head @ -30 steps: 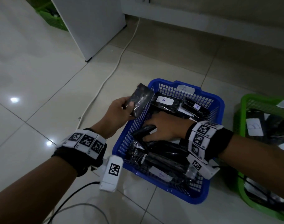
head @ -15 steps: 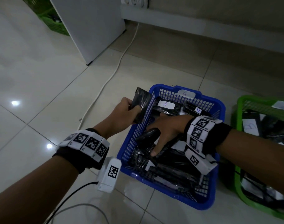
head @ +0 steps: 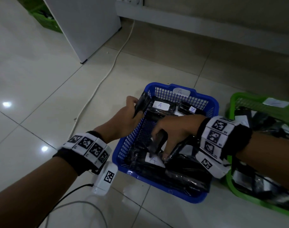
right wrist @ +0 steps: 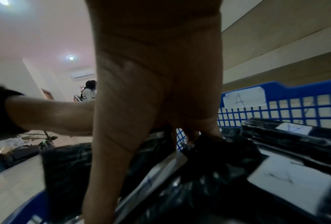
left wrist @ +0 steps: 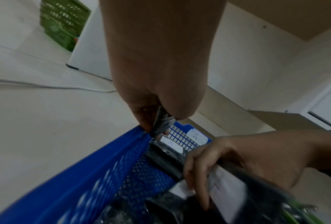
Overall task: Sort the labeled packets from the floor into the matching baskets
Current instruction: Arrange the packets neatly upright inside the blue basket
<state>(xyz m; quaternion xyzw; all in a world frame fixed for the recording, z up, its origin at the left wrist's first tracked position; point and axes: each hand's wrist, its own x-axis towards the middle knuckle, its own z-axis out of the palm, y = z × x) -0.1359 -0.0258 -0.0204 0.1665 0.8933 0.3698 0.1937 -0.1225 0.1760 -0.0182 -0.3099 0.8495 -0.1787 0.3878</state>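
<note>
In the head view, one blue basket point(head: 204, 102) stands on the floor and carries a white tag with the letter A on its far wall. It is full of black packets, and three white A labels can be read among them. The left hand point(head: 124, 119) is at the left rim of the blue basket and pinches one black packet point(head: 141, 104) between thumb and fingers, holding it upright just over the rim. The right hand point(head: 175, 129) is inside the blue basket; its fingers are curled round a second black packet point(head: 159, 140) standing on end, with the fingertips down among the packets. One green basket point(head: 231, 102) stands just to the right of the blue basket and also holds dark packets with white labels. Another green basket point(head: 41, 15) shows far to the left of the blue basket, behind a white cabinet point(head: 84, 27). One white cable point(head: 107, 74) runs along the floor to the left of the blue basket.

In the left wrist view, the left hand point(left wrist: 157, 84) squeezes the crinkled edge of its packet point(left wrist: 163, 121) right above the corner of the blue basket point(left wrist: 95, 160). The right hand point(left wrist: 243, 159) lies over the packets with fingers bent downward.

In the right wrist view, the right hand point(right wrist: 153, 91) reaches down into the packets inside the blue basket point(right wrist: 295, 92); the grip itself is hidden here. Three A marks are readable here.
</note>
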